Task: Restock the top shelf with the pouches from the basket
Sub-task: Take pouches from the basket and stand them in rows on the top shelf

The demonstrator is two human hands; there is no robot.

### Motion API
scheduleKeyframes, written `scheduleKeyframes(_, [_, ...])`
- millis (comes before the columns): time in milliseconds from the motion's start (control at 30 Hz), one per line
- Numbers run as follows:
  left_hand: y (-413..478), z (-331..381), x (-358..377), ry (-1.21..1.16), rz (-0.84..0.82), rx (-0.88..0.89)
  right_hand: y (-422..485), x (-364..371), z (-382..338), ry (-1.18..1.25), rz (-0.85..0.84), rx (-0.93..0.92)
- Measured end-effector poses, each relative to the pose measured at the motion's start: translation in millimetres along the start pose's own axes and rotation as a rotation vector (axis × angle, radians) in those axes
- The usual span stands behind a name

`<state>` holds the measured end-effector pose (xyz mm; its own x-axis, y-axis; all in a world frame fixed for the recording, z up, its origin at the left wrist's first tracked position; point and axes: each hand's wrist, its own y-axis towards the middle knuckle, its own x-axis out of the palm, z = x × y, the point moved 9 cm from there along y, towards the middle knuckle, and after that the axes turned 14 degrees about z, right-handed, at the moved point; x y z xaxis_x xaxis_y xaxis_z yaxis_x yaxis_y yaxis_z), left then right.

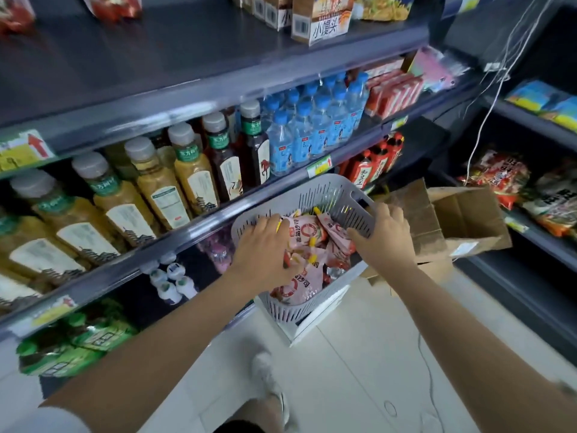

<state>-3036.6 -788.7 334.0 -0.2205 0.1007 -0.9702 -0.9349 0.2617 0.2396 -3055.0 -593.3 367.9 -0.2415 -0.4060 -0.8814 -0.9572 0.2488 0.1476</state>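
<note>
1. Pouches, pink with red print, lie heaped in the grey slotted basket at the centre of the frame, below the shelves of bottles.
2. The left hand lies on top of the heap with its fingers bent down among the packs. Whether they have closed on one I cannot tell.
3. The right hand grips the basket's right wall, fingers curled over the rim, apparently steadying it.
4. The step in hand looks like the pick: taking a pouch out of the basket.
5. The top shelf runs across the upper part of the frame. Much of its dark board is bare, with boxes at upper centre.
6. The next move likely calls for a firm grasp on one pouch. It then needs a lift clear of the rim and a long reach up to the bare board at upper left.
</note>
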Motion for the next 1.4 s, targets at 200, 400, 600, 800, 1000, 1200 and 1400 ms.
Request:
scheduleKeyframes(200, [46,-3,64,-0.063,-0.124,-0.031,55,55,23,-0.028,-0.157,0.074])
scheduleKeyframes(400, [72,6,110,-0.148,-0.208,-0.068,89,130,51,-0.091,-0.38,0.127])
scheduleKeyframes(600, [80,11,148,-0.17,-0.27,-0.179,109,207,82,-0.118,-0.542,0.163])
scheduleKeyframes(800, [90,8,163,-0.058,-0.272,-0.327,131,261,93,-0.176,-0.633,0.072])
scheduleKeyframes(1000, [106,14,178,-0.01,-0.285,-0.409,132,300,112,-0.204,-0.63,-0.009])
scheduleKeyframes(1200, [125,7,202,0.055,-0.29,-0.46,133,293,109,-0.227,-0.653,-0.007])
scheduleKeyframes(1400, [143,-2,237,0.146,-0.433,-0.223,121,292,91,-0.489,-0.655,-0.416])
